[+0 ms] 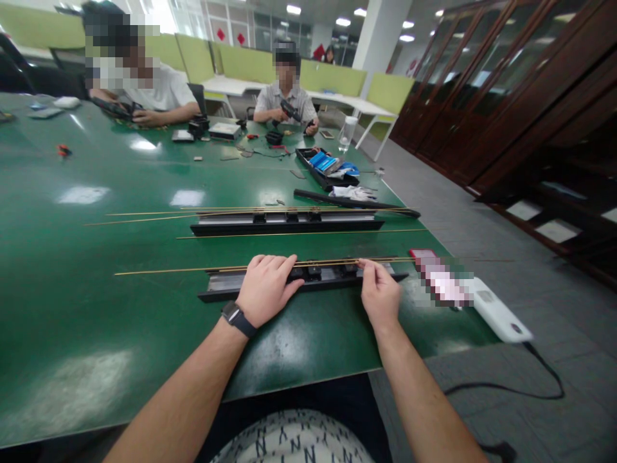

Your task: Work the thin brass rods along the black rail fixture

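In front of me on the green table lies a long black channel with a silvery inside and small black blocks in it. My left hand reaches over the channel, fingers over its far edge and thumb along the near side, gripping it. My right hand pinches a thin brass-coloured rod between thumb and fingertips, near the channel's right end. The rod runs lengthwise over the channel and sticks out far past its left end. The fingers hide part of both.
Beyond lies a second black channel with thin rods along it. A phone and a white power bank with a cable sit at the right edge. Farther back are a black tray, a bottle and two people working.
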A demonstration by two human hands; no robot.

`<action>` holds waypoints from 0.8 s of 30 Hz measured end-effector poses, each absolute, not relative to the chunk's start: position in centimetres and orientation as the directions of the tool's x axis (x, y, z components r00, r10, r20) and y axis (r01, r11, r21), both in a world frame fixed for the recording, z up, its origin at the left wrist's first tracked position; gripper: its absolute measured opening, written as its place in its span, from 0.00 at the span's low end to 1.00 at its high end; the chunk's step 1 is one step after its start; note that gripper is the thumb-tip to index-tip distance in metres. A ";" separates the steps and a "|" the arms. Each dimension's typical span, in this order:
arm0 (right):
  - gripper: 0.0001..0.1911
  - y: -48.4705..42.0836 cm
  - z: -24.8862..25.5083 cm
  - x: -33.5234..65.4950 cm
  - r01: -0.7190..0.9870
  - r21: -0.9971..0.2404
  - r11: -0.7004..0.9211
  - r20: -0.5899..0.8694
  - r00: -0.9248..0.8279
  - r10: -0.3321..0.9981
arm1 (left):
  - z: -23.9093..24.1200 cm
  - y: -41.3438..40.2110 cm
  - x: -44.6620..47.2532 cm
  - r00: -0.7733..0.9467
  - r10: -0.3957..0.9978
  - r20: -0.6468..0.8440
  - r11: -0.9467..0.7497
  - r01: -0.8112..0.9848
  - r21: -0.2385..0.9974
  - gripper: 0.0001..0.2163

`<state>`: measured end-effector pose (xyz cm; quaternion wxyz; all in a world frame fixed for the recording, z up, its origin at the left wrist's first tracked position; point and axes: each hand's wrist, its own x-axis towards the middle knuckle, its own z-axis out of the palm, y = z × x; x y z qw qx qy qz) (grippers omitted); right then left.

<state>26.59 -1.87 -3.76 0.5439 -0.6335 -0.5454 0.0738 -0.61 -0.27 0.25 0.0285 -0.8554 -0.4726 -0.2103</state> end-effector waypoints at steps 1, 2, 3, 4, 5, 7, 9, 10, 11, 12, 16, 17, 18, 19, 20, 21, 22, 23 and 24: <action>0.19 -1.9 -3.7 26.5 0.617 -0.764 0.191 0.504 0.383 0.774 | 0.2 -0.3 -0.6 0.464 0.797 0.387 -0.551 0.821 0.150 0.21; 0.19 -1.9 -3.7 26.5 0.621 -0.759 0.196 0.508 0.375 0.775 | 0.2 -0.3 -0.6 0.463 0.797 0.387 -0.550 0.821 0.150 0.21; 0.19 -1.9 -3.7 26.5 0.623 -0.756 0.202 0.513 0.372 0.774 | 0.2 -0.3 -0.6 0.463 0.798 0.386 -0.550 0.822 0.149 0.20; 0.19 -1.9 -3.7 26.5 0.620 -0.757 0.206 0.517 0.376 0.769 | 0.2 -0.2 -0.6 0.463 0.797 0.387 -0.549 0.823 0.147 0.20; 0.19 -1.9 -3.8 26.5 0.613 -0.762 0.207 0.518 0.386 0.763 | 0.2 -0.2 -0.6 0.464 0.797 0.386 -0.550 0.823 0.145 0.20; 0.19 -1.8 -3.9 26.6 0.597 -0.778 0.196 0.509 0.417 0.753 | 0.2 -0.2 -0.7 0.465 0.796 0.387 -0.550 0.822 0.144 0.21; 0.20 -1.7 -4.0 26.7 0.591 -0.788 0.175 0.497 0.443 0.746 | 0.2 -0.3 -0.6 0.465 0.796 0.387 -0.550 0.822 0.146 0.21; 0.20 -1.7 -4.1 26.8 0.593 -0.788 0.168 0.494 0.445 0.746 | 0.2 -0.3 -0.6 0.463 0.797 0.387 -0.549 0.823 0.147 0.21; 0.20 -1.7 -4.1 26.8 0.596 -0.785 0.168 0.495 0.441 0.749 | 0.2 -0.3 -0.6 0.462 0.798 0.387 -0.548 0.823 0.148 0.20; 0.19 -1.7 -4.1 26.8 0.600 -0.781 0.173 0.497 0.429 0.754 | 0.3 -0.3 -0.6 0.461 0.798 0.388 -0.547 0.824 0.148 0.20; 0.19 -1.9 -3.9 26.6 0.617 -0.763 0.193 0.501 0.375 0.780 | 0.3 -0.3 -0.6 0.460 0.798 0.389 -0.547 0.824 0.148 0.20; 0.19 -1.9 -3.8 26.6 0.619 -0.761 0.195 0.501 0.369 0.783 | 0.3 -0.3 -0.6 0.461 0.797 0.390 -0.548 0.823 0.149 0.21; 0.19 -1.9 -3.8 26.5 0.618 -0.761 0.198 0.503 0.369 0.781 | 0.2 -0.3 -0.6 0.461 0.797 0.391 -0.549 0.822 0.150 0.21; 0.19 -1.9 -3.8 26.5 0.611 -0.765 0.204 0.506 0.374 0.777 | 0.2 -0.3 -0.6 0.461 0.797 0.391 -0.550 0.822 0.151 0.21; 0.19 -1.9 -3.8 26.5 0.601 -0.771 0.210 0.508 0.382 0.772 | 0.2 -0.3 -0.6 0.462 0.796 0.390 -0.550 0.821 0.150 0.21; 0.19 -1.8 -3.8 26.5 0.591 -0.778 0.212 0.508 0.395 0.766 | 0.2 -0.2 -0.6 0.463 0.796 0.390 -0.550 0.821 0.149 0.21; 0.19 -1.8 -3.8 26.5 0.584 -0.785 0.208 0.506 0.410 0.759 | 0.2 -0.2 -0.7 0.463 0.797 0.389 -0.550 0.822 0.148 0.21; 0.19 -1.7 -3.8 26.6 0.579 -0.791 0.200 0.503 0.426 0.752 | 0.2 -0.2 -0.7 0.463 0.797 0.389 -0.550 0.822 0.147 0.21; 0.20 -1.7 -3.8 26.6 0.577 -0.794 0.190 0.498 0.439 0.748 | 0.1 -0.2 -0.7 0.464 0.796 0.389 -0.550 0.822 0.147 0.21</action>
